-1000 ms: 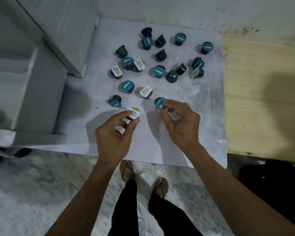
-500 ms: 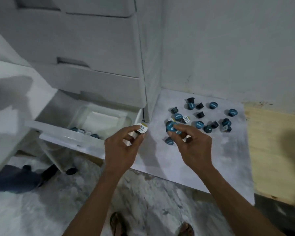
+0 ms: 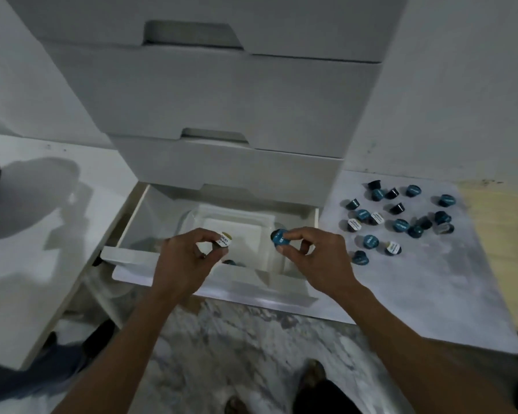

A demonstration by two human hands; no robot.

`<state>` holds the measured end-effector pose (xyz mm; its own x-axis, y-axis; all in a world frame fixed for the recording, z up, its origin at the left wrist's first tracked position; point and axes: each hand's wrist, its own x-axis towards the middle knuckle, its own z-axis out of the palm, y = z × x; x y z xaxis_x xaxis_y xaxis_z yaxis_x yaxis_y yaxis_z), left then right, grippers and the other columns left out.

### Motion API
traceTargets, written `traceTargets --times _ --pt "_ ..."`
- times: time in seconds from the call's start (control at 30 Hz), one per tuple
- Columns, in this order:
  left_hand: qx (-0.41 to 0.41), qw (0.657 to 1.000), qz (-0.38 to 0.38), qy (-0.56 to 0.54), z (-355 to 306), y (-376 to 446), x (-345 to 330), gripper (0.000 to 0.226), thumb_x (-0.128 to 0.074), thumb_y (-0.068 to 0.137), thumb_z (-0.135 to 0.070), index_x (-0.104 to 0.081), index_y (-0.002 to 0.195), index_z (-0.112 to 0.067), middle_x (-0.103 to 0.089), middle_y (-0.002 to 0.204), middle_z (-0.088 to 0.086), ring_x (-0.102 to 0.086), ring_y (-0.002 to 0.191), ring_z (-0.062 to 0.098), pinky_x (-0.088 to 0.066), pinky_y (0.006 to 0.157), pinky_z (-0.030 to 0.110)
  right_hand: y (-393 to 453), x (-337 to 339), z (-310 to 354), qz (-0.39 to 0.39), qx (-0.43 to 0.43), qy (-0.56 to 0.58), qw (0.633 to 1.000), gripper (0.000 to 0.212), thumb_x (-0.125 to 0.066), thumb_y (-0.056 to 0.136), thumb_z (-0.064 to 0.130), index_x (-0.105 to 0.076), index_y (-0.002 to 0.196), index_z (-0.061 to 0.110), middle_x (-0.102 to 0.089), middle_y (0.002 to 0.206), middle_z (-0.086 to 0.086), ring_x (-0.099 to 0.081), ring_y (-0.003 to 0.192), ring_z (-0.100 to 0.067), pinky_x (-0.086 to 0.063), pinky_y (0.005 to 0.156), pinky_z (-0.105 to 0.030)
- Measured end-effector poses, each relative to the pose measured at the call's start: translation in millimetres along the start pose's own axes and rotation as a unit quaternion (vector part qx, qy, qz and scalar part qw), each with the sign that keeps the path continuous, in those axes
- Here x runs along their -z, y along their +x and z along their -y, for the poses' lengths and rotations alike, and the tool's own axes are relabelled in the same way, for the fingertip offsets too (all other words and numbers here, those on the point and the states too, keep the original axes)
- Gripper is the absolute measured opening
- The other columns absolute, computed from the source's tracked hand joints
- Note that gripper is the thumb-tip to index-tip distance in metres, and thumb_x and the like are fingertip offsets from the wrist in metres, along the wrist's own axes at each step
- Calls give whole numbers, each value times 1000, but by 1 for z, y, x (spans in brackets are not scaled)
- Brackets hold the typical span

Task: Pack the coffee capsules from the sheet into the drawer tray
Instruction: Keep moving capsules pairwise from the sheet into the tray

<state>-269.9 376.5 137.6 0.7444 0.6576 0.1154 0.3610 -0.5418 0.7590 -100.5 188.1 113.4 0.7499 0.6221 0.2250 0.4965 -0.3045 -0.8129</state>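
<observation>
My left hand [image 3: 186, 261] pinches a white-lidded capsule [image 3: 224, 239] over the clear tray [image 3: 240, 222] in the open bottom drawer [image 3: 132, 231]. My right hand [image 3: 314, 258] pinches a blue-lidded capsule [image 3: 279, 238] above the tray's right side. A blue capsule [image 3: 229, 262] lies in the tray's near part, half hidden by my left hand. Several capsules [image 3: 399, 218], blue-lidded and white-lidded, lie scattered on the grey sheet [image 3: 416, 288] to the right of the drawer unit.
The white drawer unit [image 3: 216, 100] rises behind the open drawer, its upper drawers closed. A white surface [image 3: 42, 204] lies to the left, a wooden board [image 3: 497, 234] to the right of the sheet. Marble floor and my feet are below.
Both hands lifted a capsule each off the sheet and carried them left, now over the tray in the open drawer. My view swung from the sheet to the drawer.
</observation>
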Motion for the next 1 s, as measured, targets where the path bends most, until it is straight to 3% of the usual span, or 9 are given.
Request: traceTargets --times 0.1,0.17,0.23,0.33,0.43,0.53,0.73,0.9,1.0 --pt "-12 999 50 12 16 23 -9 11 -82 76 -24 -72 80 -28 -67 77 -33 -61 46 3 -45 56 9 10 -21 -10 55 -28 -57 996 19 -83 75 31 -76 90 22 -70 75 5 -56 57 -11 -53 58 -33" --pt "-18 996 82 17 28 34 -20 12 -83 76 -18 -73 79 -24 -64 73 -35 -58 51 -12 -39 56 2 18 -34 -18 87 -35 -81 992 17 -82 76 31 -75 89 22 -66 74 8 -53 57 -9 -49 57 -27" --pt "-15 993 111 27 42 43 -32 10 -83 76 -16 -74 81 -18 -69 79 -24 -54 53 -18 -37 55 0 27 -45 -25 116 -40 -112 986 15 -80 77 30 -75 90 24 -66 77 8 -49 61 -6 -40 57 -20" --pt "0 986 163 30 59 62 -44 11 -82 77 -20 -75 85 -19 -75 88 -12 -60 61 -12 -42 61 6 36 -62 -33 165 -55 -145 974 16 -76 80 31 -74 95 25 -73 91 4 -48 66 -6 -36 58 -19" --pt "7 977 204 64 74 83 -58 13 -83 74 -30 -74 83 -27 -74 86 -17 -67 81 -5 -56 75 25 44 -74 -40 223 -58 -196 953 21 -71 84 35 -72 102 26 -72 100 0 -61 81 -15 -47 66 -27" --pt "4 965 250 75 85 98 -70 14 -85 71 -28 -72 77 -29 -73 82 -16 -68 82 -1 -59 77 36 49 -85 -49 256 -48 -236 936 21 -68 84 37 -71 103 27 -72 103 -1 -63 91 -20 -52 73 -32" --pt "-5 934 335 121 96 116 -87 13 -84 71 -27 -73 79 -28 -73 84 -14 -66 79 5 -57 75 38 58 -99 -56 313 -57 -267 910 17 -66 84 37 -68 99 30 -70 100 -3 -63 93 -22 -53 75 -37" --pt "12 927 360 107 104 125 -94 16 -87 66 -28 -74 76 -28 -73 82 -14 -65 77 4 -57 74 38 63 -102 -58 330 -47 -272 903 15 -64 86 40 -69 98 32 -69 96 -2 -62 92 -21 -51 74 -36" --pt "38 924 369 88 105 125 -96 19 -89 64 -25 -74 75 -26 -72 81 -12 -61 66 0 -57 73 38 62 -104 -58 335 -41 -281 899 16 -65 86 40 -69 98 30 -68 94 -2 -62 90 -20 -50 71 -34"
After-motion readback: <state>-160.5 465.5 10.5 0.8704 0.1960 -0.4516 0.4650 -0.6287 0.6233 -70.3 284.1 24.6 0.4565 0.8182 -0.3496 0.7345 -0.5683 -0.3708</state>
